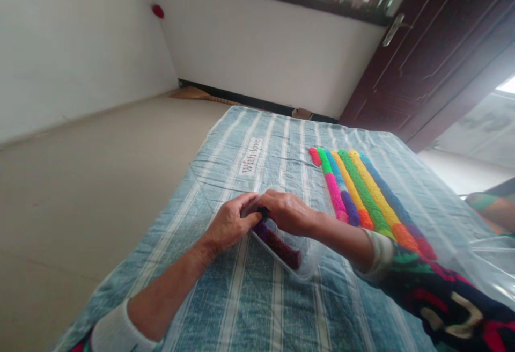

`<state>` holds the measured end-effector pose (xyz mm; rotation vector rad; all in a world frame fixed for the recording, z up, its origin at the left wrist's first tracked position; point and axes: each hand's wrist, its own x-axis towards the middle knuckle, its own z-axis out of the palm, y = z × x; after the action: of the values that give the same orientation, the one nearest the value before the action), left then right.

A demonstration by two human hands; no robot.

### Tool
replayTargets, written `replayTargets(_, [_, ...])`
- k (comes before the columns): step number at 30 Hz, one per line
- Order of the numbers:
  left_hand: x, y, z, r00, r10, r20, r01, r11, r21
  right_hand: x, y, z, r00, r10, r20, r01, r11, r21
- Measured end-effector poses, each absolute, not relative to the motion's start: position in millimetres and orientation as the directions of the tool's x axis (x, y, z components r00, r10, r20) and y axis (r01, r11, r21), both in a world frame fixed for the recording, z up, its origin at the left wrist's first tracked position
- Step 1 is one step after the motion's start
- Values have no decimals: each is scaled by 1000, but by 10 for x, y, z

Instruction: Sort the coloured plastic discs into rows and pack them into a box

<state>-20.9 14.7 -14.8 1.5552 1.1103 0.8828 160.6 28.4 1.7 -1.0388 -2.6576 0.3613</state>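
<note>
A clear plastic container (pixel 314 263) rests at a slant on the striped cloth. Inside it, along the near wall, lies a dark maroon and purple roll (pixel 284 247) with a grainy surface. My left hand (pixel 230 222) is wrapped over the container's far left end, its thumb on the inside by the roll. Over that same end my right hand (pixel 287 212) is closed, fingertips curled down beside the left thumb. A bit of something dark shows between the two hands, but the fingers cover most of it.
Several textured rolls (pixel 362 196) in bright colours lie in parallel rows to the right. The striped cloth (pixel 257 309) bears the printed words With love (pixel 251 156). Another clear plastic item (pixel 493 263) sits at the right edge. Beyond are a wall and a dark red door (pixel 426 35).
</note>
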Motion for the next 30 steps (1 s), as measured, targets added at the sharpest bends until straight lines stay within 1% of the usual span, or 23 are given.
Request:
replayTargets(5, [-187, 149, -125, 313, 950, 7, 224, -81, 971, 1609, 267, 31, -711, 687, 148, 644, 721, -254])
replayTargets(8, [-180, 144, -117, 285, 958, -31, 203, -29, 979, 1636, 224, 79, -715, 679, 167, 649, 733, -203])
replayTargets(10, [-183, 143, -120, 250, 966, -64, 198, 14, 980, 1692, 211, 154, -708, 677, 198, 649, 736, -193])
replayTargets(13, [-198, 146, -146, 205, 976, -67, 207, 24, 978, 1891, 312, 307, -630, 724, 281, 693, 687, -216])
replayTargets(15, [-211, 150, -172, 187, 981, -50, 217, 8, 976, 2106, 495, 396, -523, 791, 318, 774, 597, -211])
replayTargets(16, [-218, 153, -183, 180, 983, -44, 222, 3, 975, 2231, 616, 428, -464, 830, 310, 828, 531, -182])
replayTargets(19, [-235, 159, -191, 177, 983, -40, 237, -3, 972, 2607, 1022, 451, -298, 944, 145, 953, 303, -12])
replayTargets(20, [-241, 160, -187, 182, 982, -43, 240, -2, 971, 2716, 1149, 437, -266, 956, 121, 964, 267, 8])
replayTargets(25, [-277, 170, -197, 203, 978, -54, 236, 5, 972, 3031, 1569, 290, -206, 978, 39, 977, 204, 61])
replayTargets(30, [-308, 183, -246, 231, 972, -43, 242, -15, 970, 3083, 1763, 199, -231, 972, -39, 966, 234, 111])
